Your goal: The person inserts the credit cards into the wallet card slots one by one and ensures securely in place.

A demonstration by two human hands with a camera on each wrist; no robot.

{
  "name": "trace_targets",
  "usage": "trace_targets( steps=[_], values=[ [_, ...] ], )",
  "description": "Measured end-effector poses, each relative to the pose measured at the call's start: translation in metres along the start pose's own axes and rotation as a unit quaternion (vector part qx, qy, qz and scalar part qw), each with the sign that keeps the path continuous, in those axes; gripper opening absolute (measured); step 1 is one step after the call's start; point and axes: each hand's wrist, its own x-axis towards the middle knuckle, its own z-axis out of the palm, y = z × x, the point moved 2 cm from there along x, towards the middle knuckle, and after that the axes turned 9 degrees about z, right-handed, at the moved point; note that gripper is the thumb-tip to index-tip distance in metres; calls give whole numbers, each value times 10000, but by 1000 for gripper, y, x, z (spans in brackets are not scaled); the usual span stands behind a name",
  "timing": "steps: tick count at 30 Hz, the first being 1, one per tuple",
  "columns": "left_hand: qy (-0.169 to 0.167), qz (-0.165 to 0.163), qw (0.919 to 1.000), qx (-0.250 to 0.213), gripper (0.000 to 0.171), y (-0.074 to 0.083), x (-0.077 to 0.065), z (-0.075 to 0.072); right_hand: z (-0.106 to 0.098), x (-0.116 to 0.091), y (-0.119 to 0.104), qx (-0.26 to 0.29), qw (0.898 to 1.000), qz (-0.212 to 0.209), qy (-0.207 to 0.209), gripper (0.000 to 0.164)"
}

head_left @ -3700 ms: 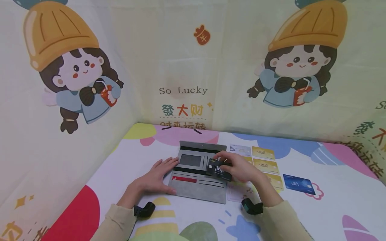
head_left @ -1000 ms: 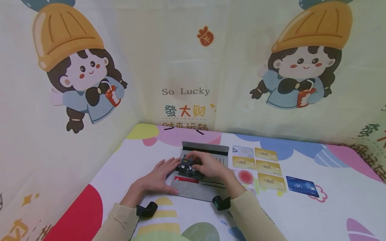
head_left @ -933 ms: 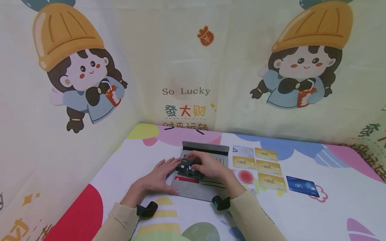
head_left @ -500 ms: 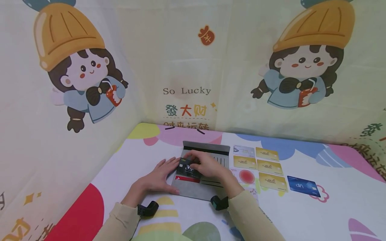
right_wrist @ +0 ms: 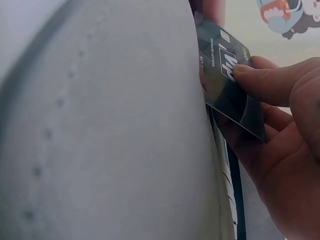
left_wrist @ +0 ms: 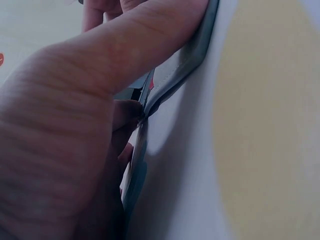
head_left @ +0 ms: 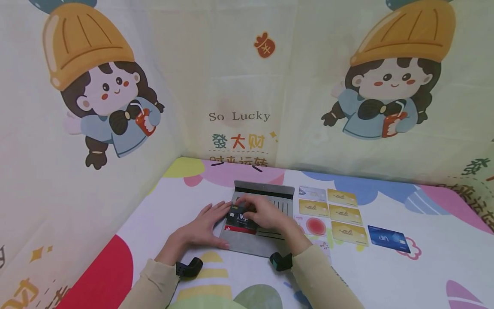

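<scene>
A grey wallet (head_left: pixel 266 246) lies unfolded on the table in the head view, its card slots facing up. My right hand (head_left: pixel 268 213) pinches a black VIP card (head_left: pixel 240 218) between thumb and fingers over the wallet's left half. The card's lower edge is right at the slot above a red card (head_left: pixel 237 230), of which a strip shows. In the right wrist view the thumb presses on the card face (right_wrist: pixel 227 62), beside the wallet's pale flap (right_wrist: pixel 120 115). My left hand (head_left: pixel 200 227) rests with fairly straight fingers along the wallet's left edge, thumb on its lower corner.
Right of the wallet lie a silver card (head_left: pixel 312 193), several gold cards (head_left: pixel 344 214), a white card with a red disc (head_left: pixel 315 225) and a blue VIP card (head_left: pixel 388 238). A pale floral card (head_left: pixel 324 246) is partly hidden by the right forearm. Patterned cloth walls (head_left: pixel 185 86) stand behind.
My right hand has carried the black card leftward from the wallet's right half; in the last second the card has slid slightly down toward the red card. The left hand has stayed put.
</scene>
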Motion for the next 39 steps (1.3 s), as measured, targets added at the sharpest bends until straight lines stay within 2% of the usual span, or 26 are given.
trace_targets(
  steps=[20, 28, 39],
  values=[
    [20, 108, 9999, 22, 107, 0, 1, -1, 7, 2, -2, -312, 9994, 78, -96, 36],
    [55, 107, 9999, -23, 107, 0, 0, 0, 9, 2, -5, -261, 9995, 78, -150, 35],
    [56, 112, 9999, -6, 107, 0, 0, 0, 10, 2, -5, -505, 9985, 195, -58, 34]
  ],
)
